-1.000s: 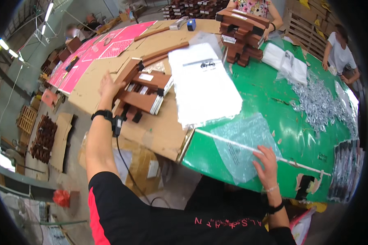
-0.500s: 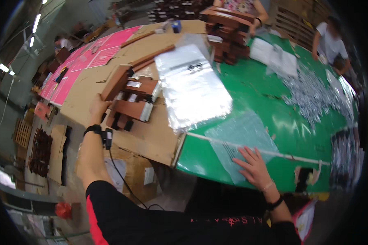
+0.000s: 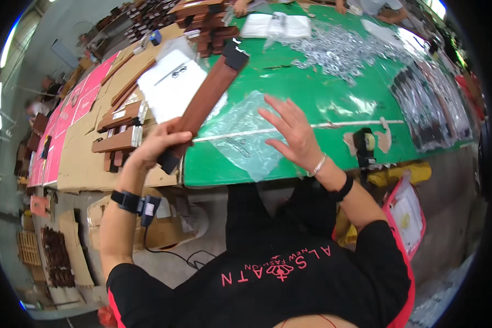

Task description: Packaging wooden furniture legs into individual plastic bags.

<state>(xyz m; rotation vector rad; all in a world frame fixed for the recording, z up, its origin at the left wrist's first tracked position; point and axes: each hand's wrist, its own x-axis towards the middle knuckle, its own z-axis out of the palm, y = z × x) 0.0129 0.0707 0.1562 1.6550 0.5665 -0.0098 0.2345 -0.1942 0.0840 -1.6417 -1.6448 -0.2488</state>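
My left hand (image 3: 161,143) is closed around the lower part of a reddish-brown wooden bar (image 3: 210,90) with black ends. The bar slants up and to the right over the table. My right hand (image 3: 295,134) is raised with its fingers spread, holding nothing. Under and beside it lies a single clear bluish plastic bag (image 3: 251,156), flat at the table's near edge. Left of the bar, more brown wooden pieces (image 3: 115,141) are piled on cardboard. Behind the bar is a stack of clear plastic bags (image 3: 167,90), partly covered by it.
The green table (image 3: 268,76) holds a heap of small shiny packets (image 3: 339,52), white folded bags (image 3: 276,25) and a tape dispenser (image 3: 364,146). Bagged brown pieces (image 3: 432,106) lie at right. A taller wood stack (image 3: 209,33) and co-workers' hands (image 3: 239,7) are across the table.
My left hand has lifted the wooden bar off the pile and brought it right, over the table edge. My right hand has risen from the plastic bag. The view has shifted.
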